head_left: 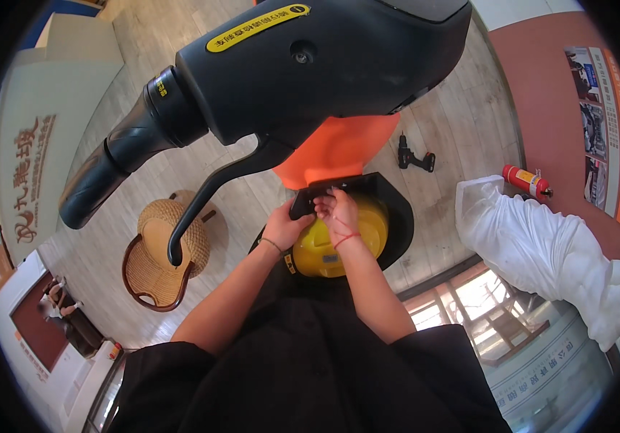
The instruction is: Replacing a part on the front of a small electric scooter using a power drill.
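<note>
Below the black handlebar housing point(339, 65) of a scooter is its orange body panel point(335, 148). A black panel point(317, 193) sits at the lower edge of the orange one. My left hand point(288, 222) is closed on the left edge of this black panel. My right hand point(339, 211) is at the panel's middle, fingers curled and pressed together; whatever they hold is too small to make out. Beneath my hands lies a rounded yellow, helmet-like dome point(364, 238), with a black surround point(400, 216) about it.
A black handlebar grip point(126, 141) and long brake lever point(216, 180) jut out to the left. A wicker chair point(151, 270) stands on the floor there. A cordless drill point(415, 155), red fire extinguisher point(526, 182) and white-draped object point(541, 252) are at the right.
</note>
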The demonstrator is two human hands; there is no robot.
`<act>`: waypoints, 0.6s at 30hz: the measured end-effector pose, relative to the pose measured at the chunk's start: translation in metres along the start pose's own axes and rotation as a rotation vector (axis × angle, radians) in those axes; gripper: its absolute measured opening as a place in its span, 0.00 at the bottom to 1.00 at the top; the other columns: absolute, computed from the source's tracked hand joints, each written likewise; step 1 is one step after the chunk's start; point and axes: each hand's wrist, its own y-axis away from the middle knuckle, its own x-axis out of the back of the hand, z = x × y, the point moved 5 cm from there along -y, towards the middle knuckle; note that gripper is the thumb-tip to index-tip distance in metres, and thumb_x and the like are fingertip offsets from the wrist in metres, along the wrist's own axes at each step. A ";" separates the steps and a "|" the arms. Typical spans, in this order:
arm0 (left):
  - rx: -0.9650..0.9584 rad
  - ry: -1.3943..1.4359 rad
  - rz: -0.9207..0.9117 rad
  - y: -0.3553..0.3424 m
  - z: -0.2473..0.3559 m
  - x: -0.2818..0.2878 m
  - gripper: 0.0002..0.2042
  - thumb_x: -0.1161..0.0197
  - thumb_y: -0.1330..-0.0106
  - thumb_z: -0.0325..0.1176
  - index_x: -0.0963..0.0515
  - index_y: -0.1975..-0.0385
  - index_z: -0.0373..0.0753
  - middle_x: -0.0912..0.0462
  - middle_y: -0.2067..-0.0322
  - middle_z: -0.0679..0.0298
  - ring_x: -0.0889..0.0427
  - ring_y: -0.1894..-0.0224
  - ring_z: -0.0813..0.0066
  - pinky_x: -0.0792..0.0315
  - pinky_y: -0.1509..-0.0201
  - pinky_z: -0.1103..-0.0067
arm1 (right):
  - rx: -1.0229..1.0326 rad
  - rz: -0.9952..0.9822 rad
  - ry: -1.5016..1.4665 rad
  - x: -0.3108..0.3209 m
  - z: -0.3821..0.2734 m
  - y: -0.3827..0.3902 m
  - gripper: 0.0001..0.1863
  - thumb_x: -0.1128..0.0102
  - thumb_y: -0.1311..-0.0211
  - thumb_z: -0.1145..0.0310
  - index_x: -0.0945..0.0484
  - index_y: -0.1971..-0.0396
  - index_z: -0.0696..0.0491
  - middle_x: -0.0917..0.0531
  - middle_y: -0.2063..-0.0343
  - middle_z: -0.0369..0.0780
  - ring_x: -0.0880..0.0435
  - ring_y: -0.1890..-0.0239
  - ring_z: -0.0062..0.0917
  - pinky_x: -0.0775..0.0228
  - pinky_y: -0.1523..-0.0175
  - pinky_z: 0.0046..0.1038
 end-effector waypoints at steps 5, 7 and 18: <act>0.000 -0.026 -0.004 0.000 0.003 -0.002 0.23 0.38 0.52 0.35 0.30 0.54 0.35 0.21 0.67 0.53 0.22 0.63 0.66 0.31 0.58 0.76 | 0.183 -0.002 0.055 0.004 0.002 -0.004 0.06 0.56 0.41 0.70 0.33 0.68 0.56 0.23 0.79 0.41 0.27 0.80 0.22 0.39 0.77 0.19; 0.019 -0.019 -0.006 0.001 0.003 -0.002 0.24 0.38 0.52 0.35 0.30 0.53 0.36 0.21 0.66 0.53 0.22 0.63 0.65 0.31 0.58 0.76 | 0.199 0.023 0.061 0.006 0.001 -0.004 0.05 0.55 0.40 0.70 0.33 0.69 0.55 0.23 0.79 0.40 0.28 0.81 0.20 0.39 0.78 0.18; -0.020 -0.047 -0.001 0.002 -0.003 -0.003 0.25 0.39 0.52 0.36 0.32 0.51 0.38 0.22 0.66 0.51 0.22 0.61 0.60 0.31 0.56 0.74 | 0.215 -0.001 0.098 0.001 -0.002 0.003 0.06 0.55 0.39 0.69 0.32 0.70 0.55 0.24 0.80 0.37 0.29 0.82 0.17 0.40 0.79 0.15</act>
